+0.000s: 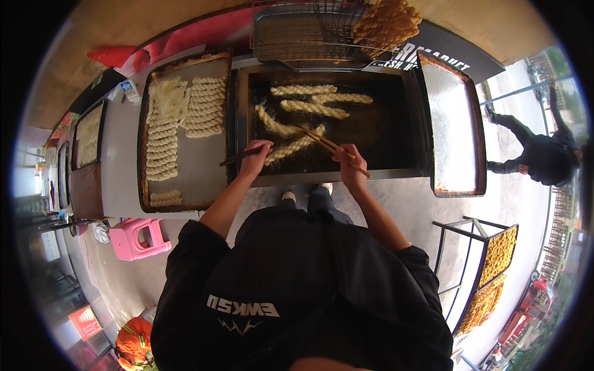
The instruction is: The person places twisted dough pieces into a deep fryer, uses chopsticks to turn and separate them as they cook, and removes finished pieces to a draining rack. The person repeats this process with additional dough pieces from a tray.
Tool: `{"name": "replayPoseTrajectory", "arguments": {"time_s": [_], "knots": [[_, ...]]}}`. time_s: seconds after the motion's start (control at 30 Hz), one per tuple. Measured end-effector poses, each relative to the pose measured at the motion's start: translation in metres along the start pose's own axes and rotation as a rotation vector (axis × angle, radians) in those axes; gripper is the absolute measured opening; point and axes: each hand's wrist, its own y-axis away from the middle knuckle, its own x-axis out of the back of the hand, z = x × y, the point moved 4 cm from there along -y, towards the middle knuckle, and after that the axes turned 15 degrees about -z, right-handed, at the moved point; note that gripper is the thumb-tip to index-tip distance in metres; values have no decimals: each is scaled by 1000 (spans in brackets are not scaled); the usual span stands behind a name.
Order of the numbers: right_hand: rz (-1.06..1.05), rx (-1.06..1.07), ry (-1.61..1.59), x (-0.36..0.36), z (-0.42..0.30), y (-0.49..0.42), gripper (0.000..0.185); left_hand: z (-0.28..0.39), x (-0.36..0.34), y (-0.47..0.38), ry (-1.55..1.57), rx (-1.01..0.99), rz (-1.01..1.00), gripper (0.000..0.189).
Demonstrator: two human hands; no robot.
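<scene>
Before me is a rectangular deep fryer [380, 134] of dark oil, with several pale twisted dough sticks [315, 110] frying in it. My right hand [352, 168] grips a pair of long wooden cooking chopsticks [325, 143]. Their tips meet the ends of two twists, a curved one [274, 123] and a slanting one [297, 146]; whether they pinch either, I cannot tell. At the fryer's front left, my left hand [255, 160] is closed around a dark stick [235, 156] that points left over the neighbouring tray. Its fingers are close to the slanting twist's lower end.
Left of the fryer, a metal tray [202, 171] bears rows of raw dough twists [204, 106]. A wire basket [301, 37] with fried dough [387, 23] stands behind. Another tray [448, 125] lies right. A pink stool [134, 239], a rack [464, 227] and a person [543, 153] are around me.
</scene>
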Motion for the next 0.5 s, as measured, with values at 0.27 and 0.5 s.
{"name": "replayPoseTrajectory", "arguments": {"time_s": [0.27, 0.5], "knots": [[112, -31, -328, 20, 4, 29, 19, 57, 32, 14, -217, -329, -127, 20], [251, -86, -672, 8, 72, -22, 20, 29, -18, -60, -689, -351, -251, 14]]}}
